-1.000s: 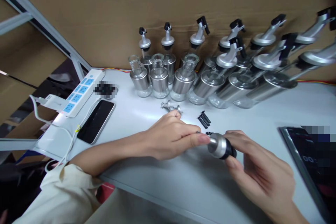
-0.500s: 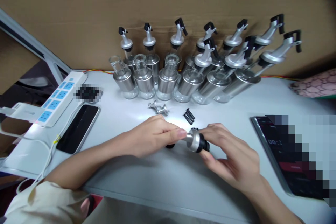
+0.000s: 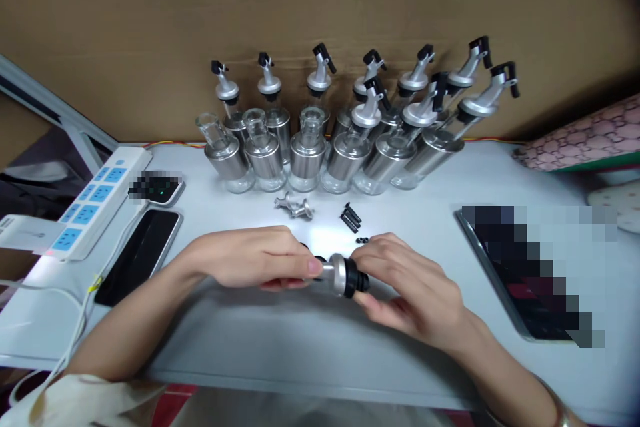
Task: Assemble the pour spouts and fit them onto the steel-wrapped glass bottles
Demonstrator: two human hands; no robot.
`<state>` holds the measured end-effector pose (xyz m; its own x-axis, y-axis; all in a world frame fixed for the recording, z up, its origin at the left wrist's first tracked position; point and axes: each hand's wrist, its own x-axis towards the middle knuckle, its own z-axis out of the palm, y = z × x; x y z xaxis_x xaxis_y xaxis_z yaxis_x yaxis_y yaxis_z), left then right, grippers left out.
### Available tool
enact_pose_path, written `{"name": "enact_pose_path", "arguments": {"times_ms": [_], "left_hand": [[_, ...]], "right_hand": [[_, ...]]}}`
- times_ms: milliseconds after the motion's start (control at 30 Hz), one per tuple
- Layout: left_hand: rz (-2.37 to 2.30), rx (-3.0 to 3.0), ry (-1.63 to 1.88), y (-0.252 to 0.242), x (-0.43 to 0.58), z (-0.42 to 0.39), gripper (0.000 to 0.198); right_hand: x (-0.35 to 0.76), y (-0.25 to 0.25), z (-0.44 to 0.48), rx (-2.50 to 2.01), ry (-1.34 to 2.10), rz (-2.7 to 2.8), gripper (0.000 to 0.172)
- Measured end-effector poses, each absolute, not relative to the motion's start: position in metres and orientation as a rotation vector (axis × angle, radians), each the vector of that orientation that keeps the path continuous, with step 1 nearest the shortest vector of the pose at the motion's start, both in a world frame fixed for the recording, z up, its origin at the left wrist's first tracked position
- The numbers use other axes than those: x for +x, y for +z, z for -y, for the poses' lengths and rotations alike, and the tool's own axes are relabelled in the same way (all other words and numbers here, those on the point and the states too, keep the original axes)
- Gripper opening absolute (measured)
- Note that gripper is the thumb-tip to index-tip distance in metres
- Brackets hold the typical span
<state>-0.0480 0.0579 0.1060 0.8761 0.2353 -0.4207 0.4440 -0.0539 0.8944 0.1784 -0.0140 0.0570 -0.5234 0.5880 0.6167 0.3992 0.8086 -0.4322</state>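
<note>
A silver bottle pourer (image 3: 339,275) with a black rubber stopper lies sideways between my hands, above the front of the table. My left hand (image 3: 265,257) is closed on its thin spout end, thumb on top, hiding part of it. At the other end, the fingers and thumb of my right hand (image 3: 413,290) pinch around the black stopper. Just beyond my hands are small silver spout parts (image 3: 294,206), several black levers (image 3: 351,217) and tiny black pieces (image 3: 363,240). Dark parts partly show behind my left fingers.
Glass bottles with steel sleeves stand at the back; three front-left ones, including an open bottle (image 3: 307,153), lack pourers, while others carry lever-topped pourers (image 3: 369,110). A power strip (image 3: 100,203) and a phone (image 3: 140,257) lie left. Another phone (image 3: 520,280) lies right. Cardboard (image 3: 320,0) rises behind.
The camera view has shifted, so the bottles and table items appear farther left. Both hands keep hold of the pourer, with little change in their grip.
</note>
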Motion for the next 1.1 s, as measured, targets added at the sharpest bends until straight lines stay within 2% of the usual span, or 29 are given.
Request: {"name": "enact_pose_path", "arguments": {"times_ms": [100,233,367,567,867,1100], "left_hand": [[-0.556,1.617,-0.124,0.112,-0.06,-0.064,0.043],[-0.813,1.779,0.176,0.115,-0.075,-0.082,0.044],[-1.042,2.103,-0.089,0.107,-0.074,-0.087,0.038],[-1.239,2.295,-0.333,0.081,-0.071,-0.084,0.029],[-1.355,2.394,-0.356,0.069,-0.063,-0.08,0.03],[-1.285,2.388,-0.451,0.085,-0.06,-0.068,0.018]], "right_hand": [[0.181,0.061,0.011,-0.713,0.254,2.15,0.014],[0.189,0.067,0.002,-0.873,0.169,1.835,0.03],[0.179,0.071,-0.009,-1.055,0.138,1.999,0.023],[0.169,0.053,-0.013,-1.15,0.393,2.106,0.019],[0.169,0.028,-0.007,-1.216,0.552,2.274,0.035],[0.165,0.029,-0.002,-1.233,0.659,2.259,0.03]]}}
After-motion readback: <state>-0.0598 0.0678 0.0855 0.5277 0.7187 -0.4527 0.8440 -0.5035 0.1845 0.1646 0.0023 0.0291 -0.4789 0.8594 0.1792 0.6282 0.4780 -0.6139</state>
